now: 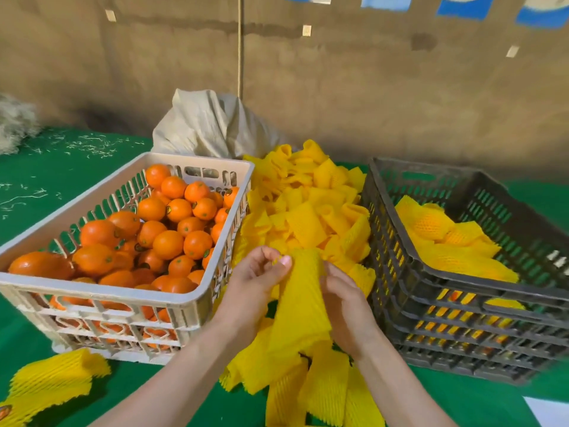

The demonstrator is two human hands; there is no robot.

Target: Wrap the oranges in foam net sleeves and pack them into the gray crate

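Observation:
A beige crate (197, 298) on the left holds many bare oranges (167, 245). The gray crate (431, 278) on the right holds several oranges wrapped in yellow foam net (431, 224). Between the crates lies a heap of yellow foam net sleeves (308, 204). In front of the heap both hands hold one yellow sleeve (300, 306). My left hand (255, 285) pinches its upper left edge between thumb and fingers. My right hand (346, 306) grips its right side. No orange is in either hand.
Loose sleeves (52, 383) lie on the green table at the bottom left and near the front edge. A stuffed pale sack (212, 124) stands behind the crates against the brown wall. A white sheet (551, 411) shows at the bottom right corner.

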